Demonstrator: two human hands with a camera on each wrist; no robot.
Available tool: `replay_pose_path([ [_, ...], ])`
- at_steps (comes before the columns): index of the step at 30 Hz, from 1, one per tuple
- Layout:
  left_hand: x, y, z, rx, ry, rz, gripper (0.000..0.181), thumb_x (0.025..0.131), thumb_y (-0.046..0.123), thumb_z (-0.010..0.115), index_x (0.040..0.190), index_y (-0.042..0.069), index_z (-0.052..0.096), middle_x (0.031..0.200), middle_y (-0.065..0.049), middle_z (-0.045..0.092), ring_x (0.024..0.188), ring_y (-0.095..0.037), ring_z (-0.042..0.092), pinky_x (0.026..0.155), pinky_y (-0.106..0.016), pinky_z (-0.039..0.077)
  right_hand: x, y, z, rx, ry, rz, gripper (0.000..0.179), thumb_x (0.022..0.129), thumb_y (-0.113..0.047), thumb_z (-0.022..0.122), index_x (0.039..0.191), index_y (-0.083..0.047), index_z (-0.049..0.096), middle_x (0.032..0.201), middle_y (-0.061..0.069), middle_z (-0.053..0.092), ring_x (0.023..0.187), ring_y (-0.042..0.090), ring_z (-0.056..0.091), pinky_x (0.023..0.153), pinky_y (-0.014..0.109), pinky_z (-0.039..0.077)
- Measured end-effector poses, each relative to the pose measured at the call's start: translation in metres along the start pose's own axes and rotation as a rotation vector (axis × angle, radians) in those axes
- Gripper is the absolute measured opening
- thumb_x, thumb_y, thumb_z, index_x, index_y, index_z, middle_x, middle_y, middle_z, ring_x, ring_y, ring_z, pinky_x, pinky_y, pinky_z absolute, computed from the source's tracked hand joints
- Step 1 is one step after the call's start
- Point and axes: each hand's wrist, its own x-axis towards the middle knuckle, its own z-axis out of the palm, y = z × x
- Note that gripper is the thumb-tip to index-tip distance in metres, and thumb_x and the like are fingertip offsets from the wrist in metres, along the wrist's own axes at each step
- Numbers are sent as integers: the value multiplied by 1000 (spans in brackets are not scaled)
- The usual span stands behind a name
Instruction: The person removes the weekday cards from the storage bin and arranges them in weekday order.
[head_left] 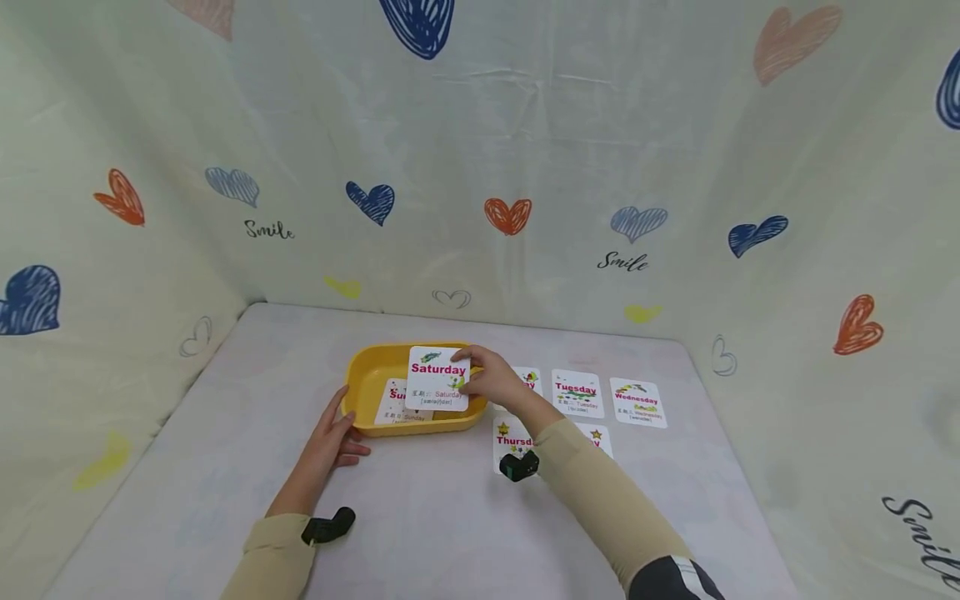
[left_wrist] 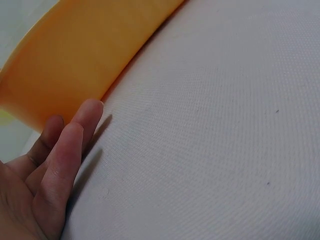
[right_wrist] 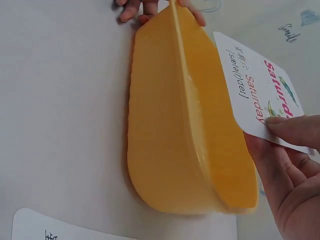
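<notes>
In the head view my right hand (head_left: 495, 379) pinches a white Saturday card (head_left: 438, 379) by its right edge, thumb on the printed face. The card is held above a yellow plastic basket (head_left: 480, 408). Inside the basket lies a Sunday card (head_left: 392, 404), partly covered by the Saturday card. My left hand (head_left: 333, 437) holds the basket's left end. In the right wrist view one digit of the left hand goes over the rim (right_wrist: 186, 75), while other fingers (right_wrist: 131, 10) stay outside. Those fingers are near the outer wall in the left wrist view.
Right of the basket lie a Tuesday card (head_left: 577, 393), a Wednesday card (head_left: 638, 403) and a Thursday card (head_left: 510, 437). Two more cards are partly hidden by my right hand and arm. A curtain printed with hearts (head_left: 507, 217) surrounds the white table (head_left: 420, 533).
</notes>
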Motion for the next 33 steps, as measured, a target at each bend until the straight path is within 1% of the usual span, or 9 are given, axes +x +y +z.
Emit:
replay_pose_path([
  [3,-1,1,1,11,10,0,61,103,40,41,155,42,10,99,-13,55,78,-24,69,70,-32,55,-8,3,-8,42,16,7,49,83,7,70,127,-13,59,125,14,57,90,22,67,74,32,57],
  [7,-2,-1,2,15,16,-3,61,103,41,41,156,41,10,98,-13,56,76,-24,69,68,-32,55,-21,12,-18,81,33,11,53,83,7,70,131,-11,56,111,10,63,89,22,68,74,34,57],
  [14,1,-1,2,8,11,-2,61,103,41,42,155,42,10,99,-13,56,77,-24,69,68,-32,55,-41,25,-37,119,80,10,53,83,6,71,131,-11,57,105,9,68,87,23,68,76,35,57],
  [18,0,-1,1,14,15,-5,61,103,42,42,155,43,10,100,-13,55,78,-25,69,70,-32,55,-50,31,-46,168,112,2,53,83,8,69,132,-8,57,106,11,69,87,24,69,75,34,57],
  [22,1,0,1,19,11,-4,61,103,43,41,155,44,9,100,-14,54,80,-25,69,71,-31,55,-61,37,-53,208,161,1,52,84,8,68,133,-6,57,105,13,69,88,24,68,76,35,57],
  [26,2,0,1,17,6,-5,62,103,42,41,155,43,9,100,-14,54,80,-25,69,71,-31,55,-72,44,-58,200,213,42,51,86,3,67,134,-10,57,108,11,68,89,23,67,78,35,56],
  [28,1,0,2,12,9,-5,61,103,41,41,155,43,9,100,-14,54,79,-25,69,70,-31,55,-76,48,-60,204,228,55,50,87,1,66,135,-11,57,112,11,66,90,23,66,79,35,55],
  [31,1,0,2,23,12,-3,61,103,42,40,155,43,8,100,-14,54,79,-25,69,70,-31,55,-82,56,-64,223,238,63,50,89,-1,65,137,-12,55,118,12,62,92,24,65,76,33,55],
  [33,0,1,3,21,15,-6,61,103,42,41,155,44,9,100,-14,55,79,-25,69,70,-31,55,-85,61,-67,241,240,60,49,91,-2,63,138,-12,54,121,12,60,92,24,64,71,31,55],
])
